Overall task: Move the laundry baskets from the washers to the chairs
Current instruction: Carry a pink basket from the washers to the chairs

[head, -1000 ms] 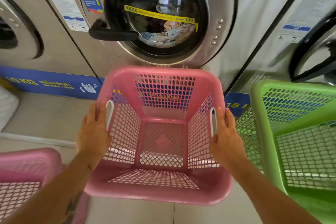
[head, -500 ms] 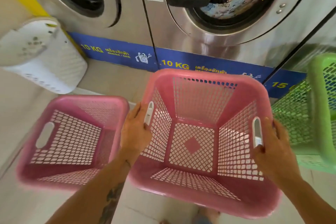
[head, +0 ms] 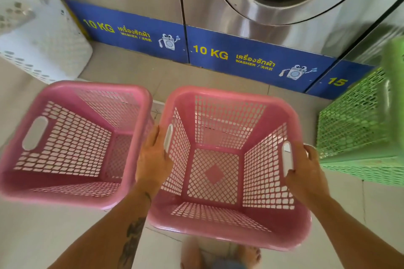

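Observation:
I hold an empty pink laundry basket (head: pixel 220 228) off the floor in front of the washers. My left hand (head: pixel 153 159) grips its left handle slot and my right hand (head: pixel 306 170) grips the right one. A second empty pink basket (head: pixel 72 199) stands on the floor just to the left, nearly touching the held one. A green basket (head: pixel 358 129) stands at the right. No chairs are in view.
Two steel front-loading washers (head: pixel 258 13) with blue "10 KG" base panels fill the top. A white perforated hamper (head: pixel 41 35) leans at the far left. Beige tiled floor (head: pixel 196 76) lies between baskets and machines. My feet (head: pixel 220 255) show below the held basket.
The pink basket has come back from the washer door and toward me, both hands still on its handles. The view has tilted down and left, bringing the second pink basket fully into sight.

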`<state>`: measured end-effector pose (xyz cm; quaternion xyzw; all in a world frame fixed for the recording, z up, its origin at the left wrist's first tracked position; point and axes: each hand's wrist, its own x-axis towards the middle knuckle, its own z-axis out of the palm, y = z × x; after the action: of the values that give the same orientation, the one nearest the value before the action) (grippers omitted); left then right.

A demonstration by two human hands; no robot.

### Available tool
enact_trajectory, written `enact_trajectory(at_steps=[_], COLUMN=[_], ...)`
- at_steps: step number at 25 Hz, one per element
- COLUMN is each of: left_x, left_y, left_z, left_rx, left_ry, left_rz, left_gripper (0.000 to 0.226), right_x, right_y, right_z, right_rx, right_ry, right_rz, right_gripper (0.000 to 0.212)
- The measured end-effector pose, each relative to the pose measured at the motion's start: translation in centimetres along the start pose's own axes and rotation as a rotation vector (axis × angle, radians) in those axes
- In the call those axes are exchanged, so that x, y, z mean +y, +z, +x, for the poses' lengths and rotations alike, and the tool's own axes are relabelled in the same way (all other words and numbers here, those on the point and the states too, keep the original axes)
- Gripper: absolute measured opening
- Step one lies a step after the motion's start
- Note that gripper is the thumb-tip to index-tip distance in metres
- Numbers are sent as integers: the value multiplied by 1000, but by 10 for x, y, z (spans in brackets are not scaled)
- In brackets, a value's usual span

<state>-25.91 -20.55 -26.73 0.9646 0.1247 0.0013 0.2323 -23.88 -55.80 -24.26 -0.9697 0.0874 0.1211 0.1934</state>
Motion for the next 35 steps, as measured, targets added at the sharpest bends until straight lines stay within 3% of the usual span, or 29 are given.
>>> enact_trajectory(at_steps=[6, 9, 14, 17, 21, 25, 30, 35], left_x=[-37, -45, -18, 35, 134, 230, 348, 459], left_y=[38, 44, 24, -14, -74, -100, -82, -10], left_z=[3, -4, -2, -4, -7, -4, 1, -1], left_rx=[-19, -87, -83, -129, -176, -123, -131, -100], left_ry=[-2, -115, -201, -194, 30, 173, 247, 261], left_rz=[37, 74, 38, -123, -160, -318, -422, -377], left_gripper=[96, 99, 68, 53, 45, 38, 39, 37], right_x=[4, 1, -8, -19, -26, 2, 91, 216], right_y=[46, 54, 24, -19, -104, -184, -273, -320], right_z=[1, -7, -7, -15, -29, -30, -18, 23], right_rx=[-23, -43, -105, -100, -60, 26, 157, 208], right_ry=[-10, -38, -58, -110, -144, -194, -176, -169], right_rz=[-8, 19, 8, 88, 142, 116, 147, 212], right_gripper=[86, 81, 63, 55, 57, 56, 57, 53])
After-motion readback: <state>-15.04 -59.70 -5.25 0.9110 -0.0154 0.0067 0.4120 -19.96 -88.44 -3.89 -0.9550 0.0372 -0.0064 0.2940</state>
